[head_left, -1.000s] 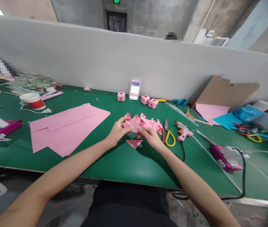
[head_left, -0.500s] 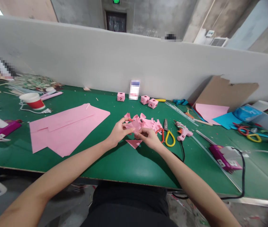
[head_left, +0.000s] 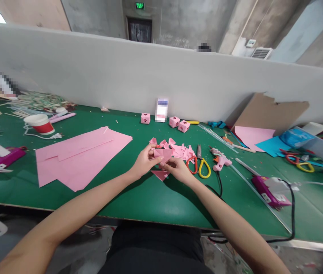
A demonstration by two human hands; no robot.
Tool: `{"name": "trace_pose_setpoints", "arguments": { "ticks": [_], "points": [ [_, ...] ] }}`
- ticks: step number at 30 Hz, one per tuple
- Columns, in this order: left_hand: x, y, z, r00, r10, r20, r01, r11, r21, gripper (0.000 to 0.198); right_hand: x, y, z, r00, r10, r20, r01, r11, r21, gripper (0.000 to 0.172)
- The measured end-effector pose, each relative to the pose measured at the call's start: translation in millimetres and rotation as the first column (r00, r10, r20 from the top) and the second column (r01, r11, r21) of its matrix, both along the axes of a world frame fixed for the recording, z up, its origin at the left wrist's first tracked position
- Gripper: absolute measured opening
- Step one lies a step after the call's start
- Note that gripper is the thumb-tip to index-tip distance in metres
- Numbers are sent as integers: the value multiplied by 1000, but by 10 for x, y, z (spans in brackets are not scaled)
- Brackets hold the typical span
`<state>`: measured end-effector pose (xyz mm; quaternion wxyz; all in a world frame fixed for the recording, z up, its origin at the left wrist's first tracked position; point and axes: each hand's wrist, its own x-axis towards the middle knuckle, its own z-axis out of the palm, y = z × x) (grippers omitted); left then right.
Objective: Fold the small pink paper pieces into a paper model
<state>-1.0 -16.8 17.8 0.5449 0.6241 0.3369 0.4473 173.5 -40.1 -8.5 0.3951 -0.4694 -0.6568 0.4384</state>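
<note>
Between both hands is a small folded piece of pink paper [head_left: 163, 155]. My left hand [head_left: 145, 160] grips its left side, thumb in front. My right hand [head_left: 176, 167] pinches its lower right part with thumb and fingers. Under the hands a pink paper triangle [head_left: 160, 175] lies on the green table. Just behind them is a pile of pink scraps [head_left: 182, 150]. Scissors with one red and one yellow handle [head_left: 205, 168] rest to the right of my right hand.
Large pink sheets [head_left: 84, 156] lie at the left, near a red and white cup [head_left: 40, 125]. Pink paper cubes [head_left: 145, 118] stand at the back. A pink glue gun [head_left: 222, 161] and a purple power strip [head_left: 269, 192] are at the right; cardboard [head_left: 266, 112] leans behind.
The pink paper has been turned between the fingers and now shows a straighter top edge. Both hands have shifted only slightly and still hold it. The view has tilted up a little.
</note>
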Motion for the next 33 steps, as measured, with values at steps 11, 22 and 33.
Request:
{"name": "trace_pose_setpoints", "arguments": {
  "ticks": [11, 22, 33],
  "points": [
    [-15, 37, -5, 998, 55, -35, -54, 998, 36, 41, -7, -31, 141, 989, -106, -107, 110, 993, 35, 41],
    [-22, 43, -27, 990, 48, -133, -33, 993, 110, 41, 78, -9, 221, 953, -163, -257, 166, 986, -7, 36],
    [-46, 4, 3, 965, 177, -194, -112, 945, 306, 37, 95, -3, 202, 972, -47, -229, 30, 997, -76, 35]
  ]
}}
